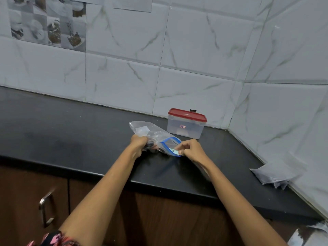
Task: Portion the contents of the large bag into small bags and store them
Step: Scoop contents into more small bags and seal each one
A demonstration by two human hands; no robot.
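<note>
Nearest the camera, a patterned pink and black sleeve [53,239] shows at the bottom edge, above brown cabinet doors [159,219] with a metal handle [45,208] on the left one. Both bare forearms reach forward over the front edge of the black worktop [71,139]. The left hand [139,144] is curled into a fist round the bunched middle of a clear plastic bag [142,129], gripping it where some dark contents gather just under the fingers. The right hand [191,150] pinches the blue zip edge of a small bag [171,144] between thumb and fingertips, its mouth held partly open toward the left hand; the two bags overlap, and where one ends and the other begins is hard to tell. Both sit low over the worktop near its middle. To the right, against the side wall, a filled clear bag [271,174] with dark contents lies on the worktop, well apart from the hands. Just behind the hands stands a clear box with a red lid [186,124], closed, near the corner. Beyond it rise white marbled wall tiles [195,50], with a patch of picture tiles [48,22] at upper left.
</note>
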